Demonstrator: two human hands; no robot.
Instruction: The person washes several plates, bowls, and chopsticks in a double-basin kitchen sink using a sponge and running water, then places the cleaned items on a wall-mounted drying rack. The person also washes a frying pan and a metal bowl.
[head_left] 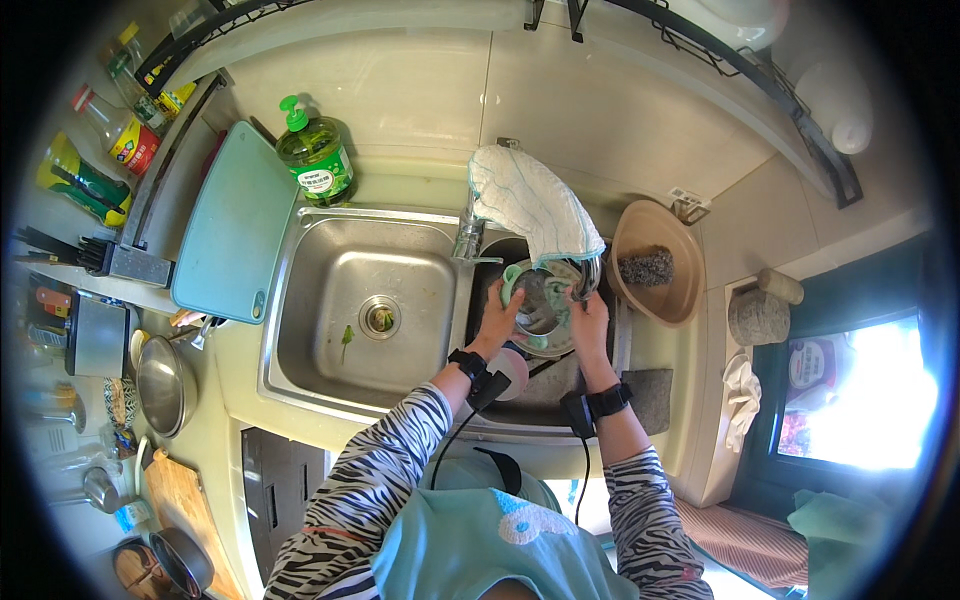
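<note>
Over the right sink basin (580,385), my left hand (495,322) is closed on the left side of a bowl (537,312) with a pale green edge. My right hand (590,325) is at the bowl's right side, fingers bent beside a pale green, cloth-like patch (561,308); what they grip is partly hidden. Beneath the bowl lies a light plate (548,347) with a green rim, and a pink bowl (508,374) sits near my left wrist. The faucet (469,238) stands just beyond, a white cloth (530,200) draped over its spout.
The left basin (345,270) has a green scrap (347,338) by its drain. Behind it stand a green soap bottle (316,155) and a teal cutting board (237,225). A tan basin (657,250) holding a dark scrubber (646,266) is at right. Steel bowls (165,388) sit left.
</note>
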